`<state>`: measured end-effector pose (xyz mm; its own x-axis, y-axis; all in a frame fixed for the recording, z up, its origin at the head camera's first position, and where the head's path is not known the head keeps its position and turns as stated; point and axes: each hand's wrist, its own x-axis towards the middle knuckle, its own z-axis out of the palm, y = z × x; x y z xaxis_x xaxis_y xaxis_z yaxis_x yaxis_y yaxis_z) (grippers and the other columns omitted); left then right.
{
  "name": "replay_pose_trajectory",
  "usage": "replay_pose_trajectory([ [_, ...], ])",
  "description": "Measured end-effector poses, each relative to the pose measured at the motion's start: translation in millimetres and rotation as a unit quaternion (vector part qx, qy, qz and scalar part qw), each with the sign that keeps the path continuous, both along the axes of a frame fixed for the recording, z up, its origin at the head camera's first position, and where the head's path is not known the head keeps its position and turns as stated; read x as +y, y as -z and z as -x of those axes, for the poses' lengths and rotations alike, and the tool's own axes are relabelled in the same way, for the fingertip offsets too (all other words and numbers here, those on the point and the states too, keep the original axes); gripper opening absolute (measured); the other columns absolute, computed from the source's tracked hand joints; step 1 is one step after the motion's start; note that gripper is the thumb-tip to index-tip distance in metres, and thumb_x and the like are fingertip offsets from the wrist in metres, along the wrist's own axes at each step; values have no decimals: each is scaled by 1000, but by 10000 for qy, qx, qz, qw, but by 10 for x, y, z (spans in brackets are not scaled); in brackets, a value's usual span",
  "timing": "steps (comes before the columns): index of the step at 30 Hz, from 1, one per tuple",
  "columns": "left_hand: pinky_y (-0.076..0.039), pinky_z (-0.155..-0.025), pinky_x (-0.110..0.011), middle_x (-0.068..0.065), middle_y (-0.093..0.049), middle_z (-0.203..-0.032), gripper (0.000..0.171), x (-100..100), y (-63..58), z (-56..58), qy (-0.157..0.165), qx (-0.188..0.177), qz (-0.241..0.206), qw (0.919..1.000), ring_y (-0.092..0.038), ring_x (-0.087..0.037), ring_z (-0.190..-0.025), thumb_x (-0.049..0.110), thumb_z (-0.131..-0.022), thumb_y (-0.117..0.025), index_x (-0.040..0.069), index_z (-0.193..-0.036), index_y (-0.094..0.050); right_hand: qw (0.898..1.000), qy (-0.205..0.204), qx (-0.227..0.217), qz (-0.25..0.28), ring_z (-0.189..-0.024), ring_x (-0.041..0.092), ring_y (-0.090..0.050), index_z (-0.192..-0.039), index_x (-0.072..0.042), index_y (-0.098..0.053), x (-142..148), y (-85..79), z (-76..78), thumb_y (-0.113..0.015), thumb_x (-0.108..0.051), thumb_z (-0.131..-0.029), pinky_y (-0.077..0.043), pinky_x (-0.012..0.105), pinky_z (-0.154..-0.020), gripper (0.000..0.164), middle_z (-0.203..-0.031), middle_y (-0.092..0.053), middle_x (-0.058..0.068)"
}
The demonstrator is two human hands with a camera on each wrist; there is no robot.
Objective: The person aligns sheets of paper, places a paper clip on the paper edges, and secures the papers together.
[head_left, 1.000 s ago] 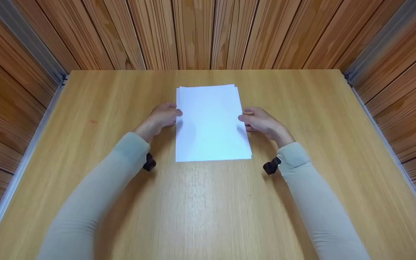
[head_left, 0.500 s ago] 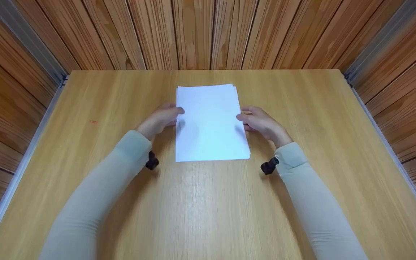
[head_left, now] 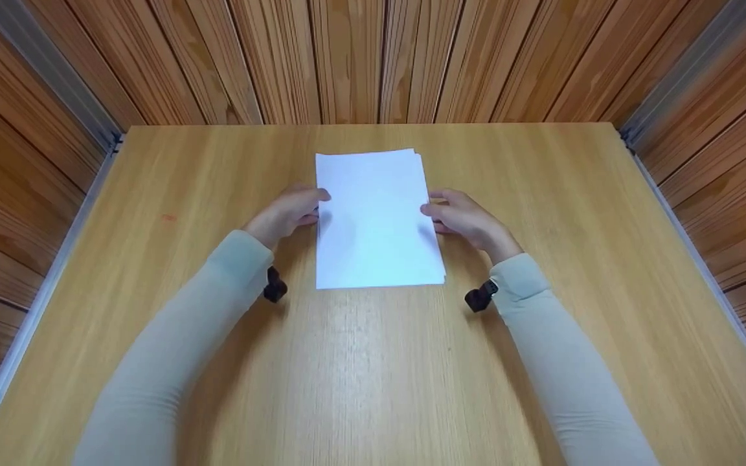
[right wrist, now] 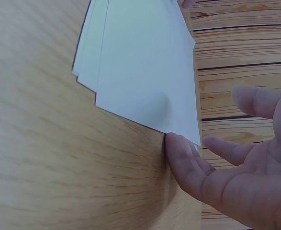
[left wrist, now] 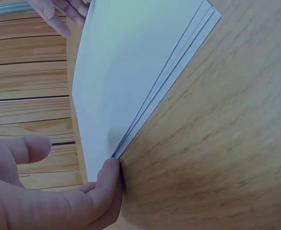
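A small stack of white paper sheets [head_left: 376,223] lies on the wooden table, its layers slightly offset along the edges. On its left side my left hand [head_left: 289,212] touches the long edge with its fingertips [left wrist: 110,167]; the thumb [left wrist: 35,148] is raised, apart from the top sheet. From the opposite side my right hand [head_left: 467,219] presses its fingertips [right wrist: 174,143] against the right edge, with the thumb [right wrist: 252,100] lifted as well. In the wrist views, several sheet edges [left wrist: 169,81] fan out in narrow steps at the near end.
The wooden tabletop [head_left: 360,375] extends around the paper, with a small reddish mark [head_left: 168,218] at the left. Plank walls [head_left: 360,61] stand behind it and at both sides. A dark wrist camera [head_left: 274,285] hangs at the left cuff, another camera [head_left: 480,296] at the right.
Both hands have moved slightly inward, the right one to the left. The stack's right edge has shifted left, and its top sheet now lines up more closely with those below on the left.
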<state>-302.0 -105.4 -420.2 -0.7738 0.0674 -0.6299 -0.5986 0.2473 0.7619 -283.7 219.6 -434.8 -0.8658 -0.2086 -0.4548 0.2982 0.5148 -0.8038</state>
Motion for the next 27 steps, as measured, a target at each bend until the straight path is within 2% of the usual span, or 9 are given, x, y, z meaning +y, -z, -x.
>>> replay_pose_trajectory([
  [4, -43, -117, -29, -7, -42, -155, 64, 0, 7, 17, -104, -122, 14, 9999, -46, -23, -138, 29, -106, -65, 11, -160, -33, 10000, -1, -31, 24, -138, 26, -52, -168, -12, -28, -5, -3, 0, -59, -40, -109, -44, 37, -118, 72, -163, -43, 11],
  [11, -44, -116, -28, -6, -46, -141, 59, 30, -2, 48, -58, -160, 243, 9996, -48, -22, -133, 31, -105, -65, 8, -155, -42, 10000, 4, 1, 69, -138, 27, -53, -167, -11, -29, -7, 13, 6, -59, -38, -109, -44, 38, -118, 71, -162, -45, 12],
  [18, -44, -116, -28, -7, -44, -152, 63, 42, -1, 76, -209, -348, 131, 9991, -46, -21, -136, 30, -106, -64, 8, -159, -41, 9999, -31, 14, 146, -140, 29, -51, -166, -7, -29, -7, 42, 32, -58, -35, -110, -43, 42, -119, 70, -161, -46, 16],
  [22, -44, -117, -29, -7, -44, -150, 60, 37, -4, 83, -316, -401, 34, 9987, -46, -21, -134, 29, -106, -64, 9, -158, -43, 9999, -28, -28, 101, -141, 29, -50, -167, -9, -28, 2, 45, 31, -58, -38, -110, -41, 42, -121, 71, -162, -45, 15],
  [27, -45, -115, -28, -5, -46, -143, 58, 51, 2, 96, -342, -397, 203, 9984, -47, -20, -131, 32, -106, -65, 10, -156, -45, 9999, -48, -3, 91, -142, 29, -50, -167, -9, -28, -4, 37, 25, -58, -38, -110, -41, 43, -121, 71, -162, -45, 15],
])
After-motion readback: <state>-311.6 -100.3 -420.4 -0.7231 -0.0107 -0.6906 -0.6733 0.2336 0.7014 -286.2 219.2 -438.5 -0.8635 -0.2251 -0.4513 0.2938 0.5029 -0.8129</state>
